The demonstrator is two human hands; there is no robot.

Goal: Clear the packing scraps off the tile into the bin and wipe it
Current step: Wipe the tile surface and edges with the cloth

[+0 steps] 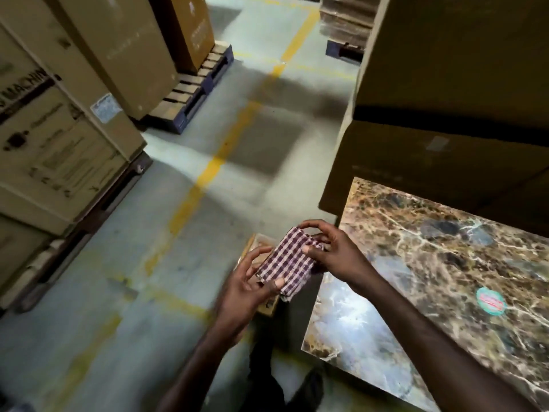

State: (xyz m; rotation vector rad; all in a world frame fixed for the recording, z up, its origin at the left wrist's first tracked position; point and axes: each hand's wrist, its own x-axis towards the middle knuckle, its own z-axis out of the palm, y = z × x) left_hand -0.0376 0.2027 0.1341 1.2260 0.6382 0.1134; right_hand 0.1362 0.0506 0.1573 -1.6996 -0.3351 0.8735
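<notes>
Tile (430, 263) lies flat at our right, a glossy brown marbled slab veined in white, with a round green-and-red sticker (491, 301) near its right side and a bright glare patch on its near-left corner. We see no packing scraps on the part in view, so we judge the clearing done and the wiping about to begin.

Just off the tile's left edge we hold a folded checked cloth (289, 261) — maroon and white — between both hands. Our right hand (332, 251) pinches its far end, thumb on top and fingers curled over the edge. Our left hand (252, 281) cradles the near end from below, thumb pressing the lower corner and the other fingers loosely spread. Both forearms reach in from the bottom of the view, the right one crossing above the tile's near corner.

To do this step well, we would finish the fold into a firm pad, pass it to one hand, and wipe in overlapping strokes from the far edge toward us — going lightly around the sticker.

Under our hands a small open cardboard box (258, 251) sits on the concrete floor (184, 263), possibly the bin. Tall cartons (59, 129) on pallets (196, 93) stand around, and a yellow line (214, 168) runs down the floor.
</notes>
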